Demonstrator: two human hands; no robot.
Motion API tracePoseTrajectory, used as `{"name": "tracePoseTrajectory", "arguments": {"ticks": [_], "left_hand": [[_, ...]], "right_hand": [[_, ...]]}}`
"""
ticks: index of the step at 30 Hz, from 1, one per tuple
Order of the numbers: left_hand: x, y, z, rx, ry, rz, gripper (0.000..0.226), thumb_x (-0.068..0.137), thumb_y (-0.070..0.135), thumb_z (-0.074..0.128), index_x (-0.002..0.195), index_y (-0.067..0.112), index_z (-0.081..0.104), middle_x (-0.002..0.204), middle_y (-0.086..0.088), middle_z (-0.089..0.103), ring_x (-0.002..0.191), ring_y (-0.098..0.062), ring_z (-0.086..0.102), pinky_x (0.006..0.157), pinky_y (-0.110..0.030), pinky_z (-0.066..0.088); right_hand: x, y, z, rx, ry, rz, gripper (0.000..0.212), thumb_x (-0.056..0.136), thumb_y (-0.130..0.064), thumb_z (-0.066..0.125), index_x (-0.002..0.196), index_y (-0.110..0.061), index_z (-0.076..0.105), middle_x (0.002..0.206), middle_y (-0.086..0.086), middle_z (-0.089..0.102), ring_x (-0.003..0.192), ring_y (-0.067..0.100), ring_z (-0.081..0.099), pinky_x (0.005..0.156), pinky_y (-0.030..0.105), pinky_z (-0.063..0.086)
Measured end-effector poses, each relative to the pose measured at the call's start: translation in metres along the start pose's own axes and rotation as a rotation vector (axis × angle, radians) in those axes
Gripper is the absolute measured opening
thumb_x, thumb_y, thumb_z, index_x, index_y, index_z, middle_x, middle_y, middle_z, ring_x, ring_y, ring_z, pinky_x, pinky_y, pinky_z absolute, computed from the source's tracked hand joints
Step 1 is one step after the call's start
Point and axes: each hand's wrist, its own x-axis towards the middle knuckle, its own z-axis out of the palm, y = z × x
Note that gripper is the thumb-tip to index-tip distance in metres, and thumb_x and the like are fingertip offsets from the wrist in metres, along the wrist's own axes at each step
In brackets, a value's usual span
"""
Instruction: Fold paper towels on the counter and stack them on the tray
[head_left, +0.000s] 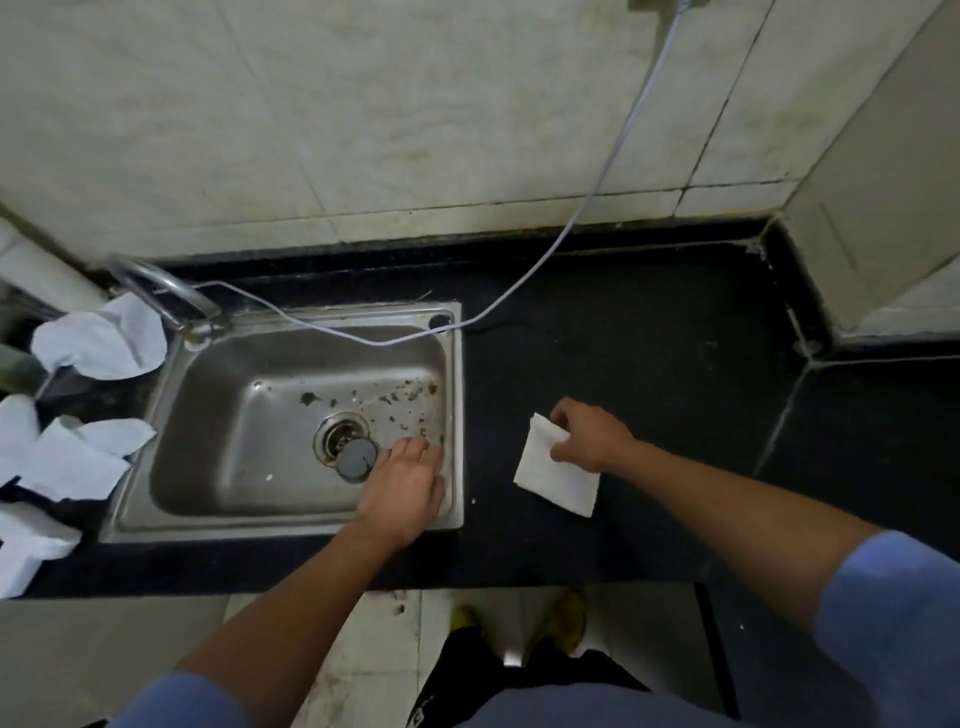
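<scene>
A folded white paper towel (556, 480) lies on the black counter (649, 364) to the right of the sink. My right hand (589, 436) pinches its far right corner between thumb and fingers. My left hand (405, 488) is over the sink's right front corner with its fingers straight and holds nothing. Several loose, unfolded paper towels (78, 457) lie in a heap at the far left of the counter, and another crumpled sheet (101, 340) lies behind them. No tray is in view.
A steel sink (457, 415) with a drain plug (356, 457) and debris is set in the counter. A tap (166, 291) stands at its back left. A grey cable (587, 202) hangs from the wall across the sink's back rim. Tiled walls close the back and right.
</scene>
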Motion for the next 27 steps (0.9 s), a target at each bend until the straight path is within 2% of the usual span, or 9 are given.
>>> {"name": "tracePoseTrajectory", "arguments": {"ticks": [2,6,9,13,18,23,27], "left_hand": [[0.007,0.002,-0.009,0.014,-0.006,0.048,0.036,0.092,0.031,0.044,0.127,0.02,0.05,0.123,-0.002,0.052,0.116,-0.02,0.045,0.098,-0.033,0.035],[0.021,0.008,-0.026,0.028,0.012,0.2,0.037,0.092,0.029,0.047,0.128,0.019,0.049,0.123,-0.002,0.053,0.117,-0.022,0.047,0.097,-0.034,0.035],[0.023,0.009,-0.037,0.059,0.029,0.324,0.037,0.093,0.03,0.047,0.128,0.02,0.049,0.122,-0.002,0.055,0.115,-0.021,0.05,0.098,-0.035,0.037],[0.013,0.01,-0.043,0.084,-0.034,0.504,0.034,0.094,0.031,0.045,0.126,0.019,0.049,0.117,-0.001,0.058,0.109,-0.021,0.053,0.094,-0.037,0.042],[-0.005,0.036,-0.041,0.162,-0.115,0.682,0.03,0.093,0.03,0.045,0.12,0.017,0.051,0.117,-0.005,0.059,0.106,-0.025,0.057,0.09,-0.039,0.045],[-0.037,0.103,-0.039,0.197,-0.098,0.935,0.028,0.093,0.031,0.046,0.117,0.018,0.053,0.117,-0.005,0.059,0.107,-0.026,0.057,0.087,-0.036,0.043],[-0.08,0.168,-0.037,0.211,-0.095,1.136,0.026,0.092,0.029,0.047,0.115,0.018,0.055,0.115,-0.006,0.06,0.104,-0.026,0.058,0.086,-0.038,0.046]], "right_hand": [[-0.019,0.003,-0.006,0.043,0.071,0.011,0.048,0.077,-0.027,0.072,0.12,-0.025,0.053,0.111,-0.004,0.057,0.099,0.017,0.058,0.076,0.03,0.049],[-0.057,0.01,-0.015,0.028,0.238,0.075,0.019,0.073,-0.031,0.069,0.089,-0.022,0.066,0.087,-0.001,0.064,0.08,0.018,0.06,0.056,0.028,0.039],[-0.097,0.014,-0.012,0.068,0.331,0.169,0.011,0.074,-0.031,0.068,0.082,-0.028,0.061,0.083,-0.005,0.062,0.079,0.018,0.059,0.06,0.028,0.039],[-0.158,0.012,0.01,0.134,0.455,0.282,0.024,0.078,-0.036,0.069,0.071,-0.024,0.049,0.076,-0.003,0.058,0.077,0.023,0.058,0.059,0.033,0.038],[-0.244,0.014,0.052,0.129,0.564,0.397,0.037,0.086,-0.05,0.06,0.061,-0.028,0.043,0.069,-0.007,0.053,0.07,0.017,0.053,0.055,0.031,0.035],[-0.339,0.032,0.091,0.17,0.676,0.584,0.039,0.085,-0.053,0.06,0.062,-0.025,0.045,0.066,-0.009,0.049,0.069,0.016,0.05,0.05,0.028,0.029],[-0.422,0.05,0.131,0.319,0.736,0.736,0.035,0.082,-0.048,0.065,0.063,-0.022,0.05,0.067,-0.005,0.057,0.069,0.018,0.056,0.052,0.03,0.036]]}}
